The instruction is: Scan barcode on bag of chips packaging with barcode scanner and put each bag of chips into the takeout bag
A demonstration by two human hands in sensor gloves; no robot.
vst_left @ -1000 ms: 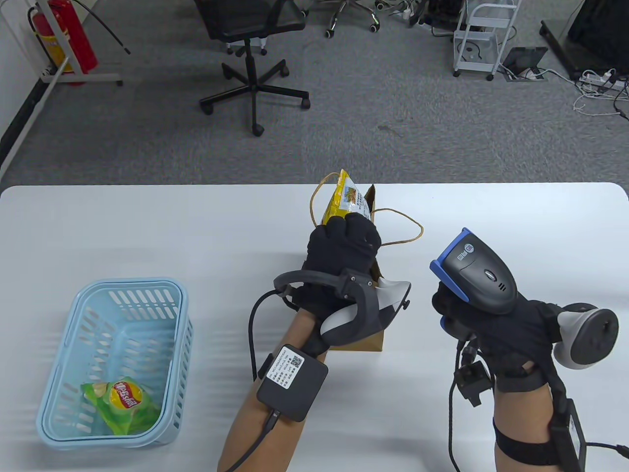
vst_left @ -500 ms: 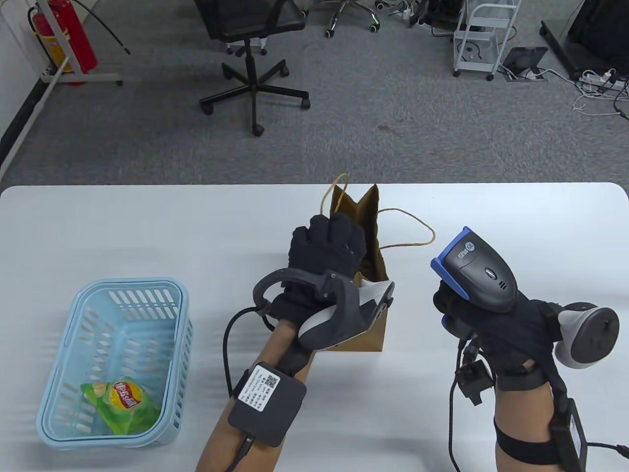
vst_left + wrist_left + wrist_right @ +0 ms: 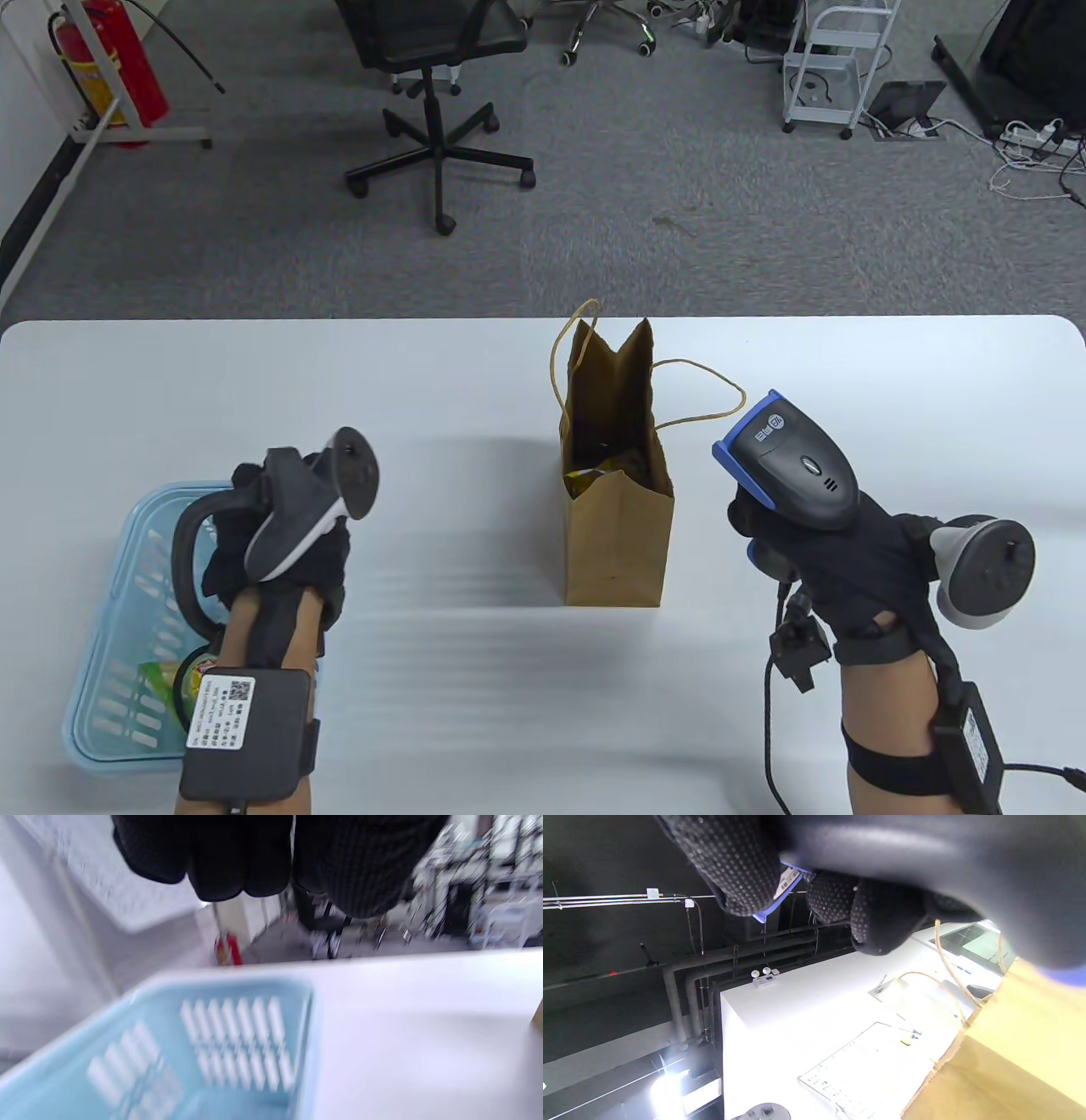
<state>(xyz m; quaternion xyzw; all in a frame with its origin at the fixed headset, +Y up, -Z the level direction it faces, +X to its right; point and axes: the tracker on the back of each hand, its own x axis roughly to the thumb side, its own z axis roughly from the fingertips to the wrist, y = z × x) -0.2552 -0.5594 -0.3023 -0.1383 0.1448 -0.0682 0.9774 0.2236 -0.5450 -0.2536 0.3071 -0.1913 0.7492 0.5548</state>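
Observation:
The brown paper takeout bag [image 3: 617, 543] stands upright at the table's middle, and a yellow bag of chips [image 3: 591, 480] shows inside its open top. My left hand [image 3: 242, 514] hovers over the light blue basket [image 3: 151, 503], its fingers [image 3: 220, 866] hanging loosely and holding nothing. A green bag of chips [image 3: 161, 675] lies in the basket's near end, mostly hidden by my left forearm. My right hand [image 3: 768, 535] grips the black and blue barcode scanner [image 3: 793, 463] just right of the takeout bag. In the right wrist view my fingers [image 3: 878, 912] curl round the scanner's handle beside the takeout bag [image 3: 1014, 1052].
The basket [image 3: 237, 1035] sits near the table's front left corner. The bag's twine handles [image 3: 704, 399] stick out to the left and right. Beyond the far table edge stand an office chair [image 3: 433, 102], a fire extinguisher [image 3: 119, 59] and a white cart [image 3: 836, 59].
My left hand dropped the yellow chips into the takeout bag, let go, and swung left to above the basket. My right hand with the scanner drifted slightly left.

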